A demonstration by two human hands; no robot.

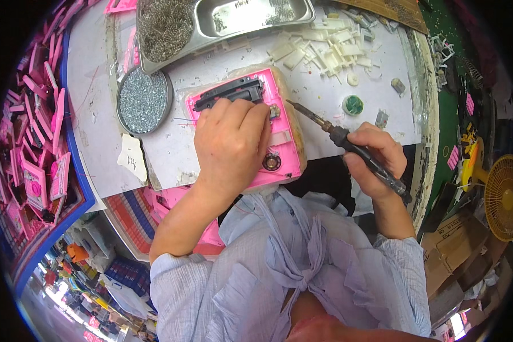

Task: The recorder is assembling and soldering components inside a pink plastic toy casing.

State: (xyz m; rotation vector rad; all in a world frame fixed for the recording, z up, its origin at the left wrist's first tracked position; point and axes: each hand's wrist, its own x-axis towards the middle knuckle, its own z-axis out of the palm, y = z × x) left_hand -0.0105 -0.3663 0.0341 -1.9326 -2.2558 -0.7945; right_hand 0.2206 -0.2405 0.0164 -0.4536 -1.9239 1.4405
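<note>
Head view looks down on a white-covered counter (336,108) where a flat pink plastic housing with a black strip part along its upper edge (251,128) lies on a pale pad, just in front of the person's chest. The left hand (229,145) rests palm-down on the housing, fingers spread over its upper half and touching the black strip, pressing it flat rather than closing around anything. The right hand (376,157) has its grip wrapped narrowly around the black handle of a soldering iron with a dark metal tip (347,142); the tip points up-left and hovers near the housing's right edge, apart from it.

Judging from this, the soldering step is in hand but no joint is being touched yet. A next move would call for bringing the tip onto a contact inside the housing, near the small round black part (271,162), while the left hand keeps the shell steady and clear of the hot metal.

Beyond the housing stand a round tin of small silver parts (143,100), a steel tray (251,14), scattered white plastic pieces (325,48) and a small green round pot (353,105).
</note>
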